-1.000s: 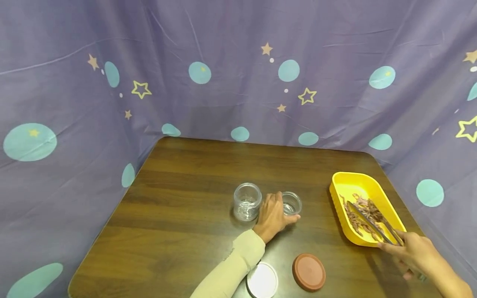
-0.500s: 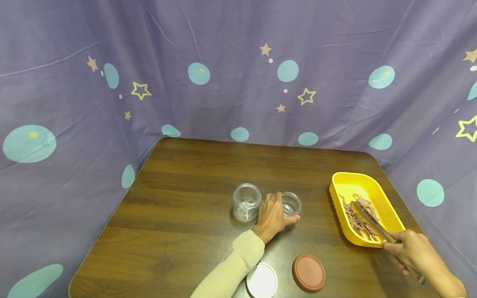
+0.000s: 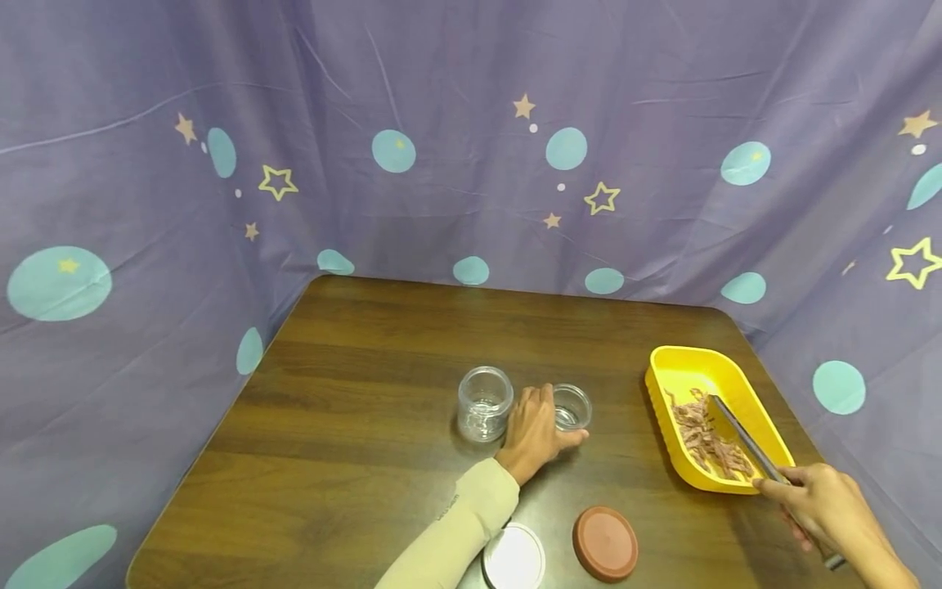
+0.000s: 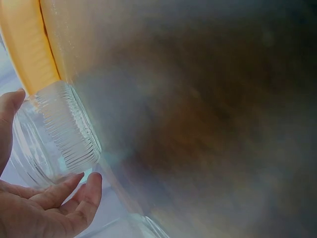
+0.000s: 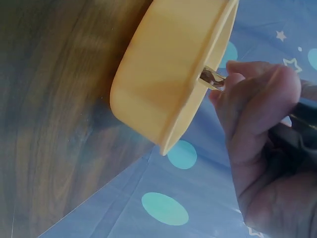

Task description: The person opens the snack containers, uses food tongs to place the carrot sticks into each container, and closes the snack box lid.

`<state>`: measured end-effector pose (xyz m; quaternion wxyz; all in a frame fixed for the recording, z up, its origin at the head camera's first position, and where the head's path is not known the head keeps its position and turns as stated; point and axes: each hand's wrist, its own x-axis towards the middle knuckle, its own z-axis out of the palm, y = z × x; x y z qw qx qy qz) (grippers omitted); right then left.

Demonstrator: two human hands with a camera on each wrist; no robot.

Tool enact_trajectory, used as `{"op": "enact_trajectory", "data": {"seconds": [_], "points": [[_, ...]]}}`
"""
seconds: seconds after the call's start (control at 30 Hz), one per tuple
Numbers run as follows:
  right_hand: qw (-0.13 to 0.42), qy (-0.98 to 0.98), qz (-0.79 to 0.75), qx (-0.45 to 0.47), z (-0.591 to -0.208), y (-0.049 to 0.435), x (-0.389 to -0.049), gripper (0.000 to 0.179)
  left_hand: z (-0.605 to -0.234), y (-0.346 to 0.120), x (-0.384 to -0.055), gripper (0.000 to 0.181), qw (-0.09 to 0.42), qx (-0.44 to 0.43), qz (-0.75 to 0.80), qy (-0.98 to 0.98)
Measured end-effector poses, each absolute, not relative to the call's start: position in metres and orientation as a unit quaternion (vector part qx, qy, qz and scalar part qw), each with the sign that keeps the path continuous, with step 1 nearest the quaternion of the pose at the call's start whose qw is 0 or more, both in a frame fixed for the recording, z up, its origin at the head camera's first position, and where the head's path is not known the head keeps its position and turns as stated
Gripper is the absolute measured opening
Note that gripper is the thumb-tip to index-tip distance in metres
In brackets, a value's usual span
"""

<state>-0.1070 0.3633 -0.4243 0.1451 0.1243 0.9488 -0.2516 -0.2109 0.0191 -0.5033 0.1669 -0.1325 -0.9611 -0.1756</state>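
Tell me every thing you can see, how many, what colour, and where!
Wooden table: one, brown, foreground
Patterned cloth curtain: one, purple, behind table
Clear round jars: two, colourless, middle of table
Round white lid: one, white, table's front
Round brown lid: one, reddish brown, beside white lid
Yellow rectangular tray: one, yellow, table's right side
Thin stringy pieces: many, brown, inside tray
Long slim tongs: one, grey, over tray
Pale cloth sleeve: one, cream, left arm
Left hand: one, holding right jar
Right hand: one, holding tongs
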Motion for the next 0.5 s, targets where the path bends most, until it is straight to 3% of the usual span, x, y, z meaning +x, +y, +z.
{"op": "enact_trajectory", "data": {"seconds": [0.27,0.5], "points": [[0.12,0.953,-0.252,0.121,-0.406,0.353,-0.107,0.073,-0.501,0.019,-0.217,0.081,0.174,-0.131,-0.177,-0.96],[0.122,0.948,-0.262,0.137,-0.398,0.341,-0.104,0.079,-0.503,0.019,-0.214,0.083,0.149,-0.129,-0.183,-0.963]]}}
